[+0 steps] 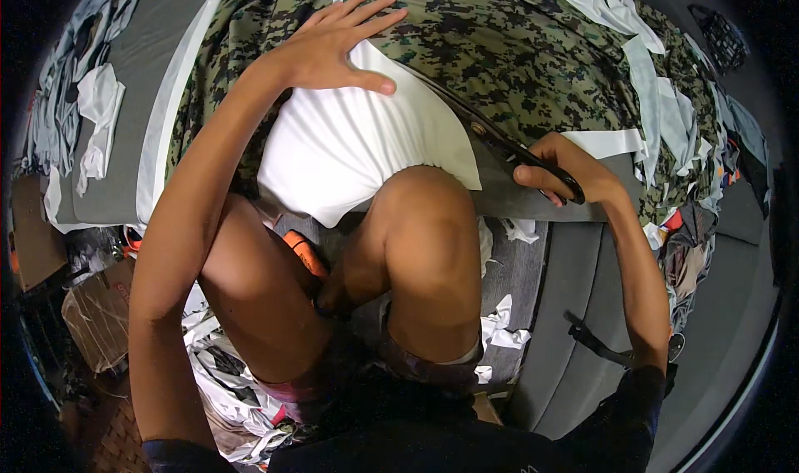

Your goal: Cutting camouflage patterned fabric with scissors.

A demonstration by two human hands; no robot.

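Note:
My left hand [337, 44] lies flat with fingers spread on a white pattern piece [349, 152] that rests on camouflage fabric [516, 48]. My right hand [559, 169] grips the black handles of large scissors [491, 136]. Their blades run along the right edge of the white piece, into the camouflage fabric. My bent knees hide the lower edge of the white piece.
The fabric lies on a grey table [154, 73]. White offcuts [98, 115] and strips [657, 82] lie at the left and right. Scraps [499, 327] litter the floor beside a cardboard box [100, 315]. A grey cushion [574, 306] sits at the right.

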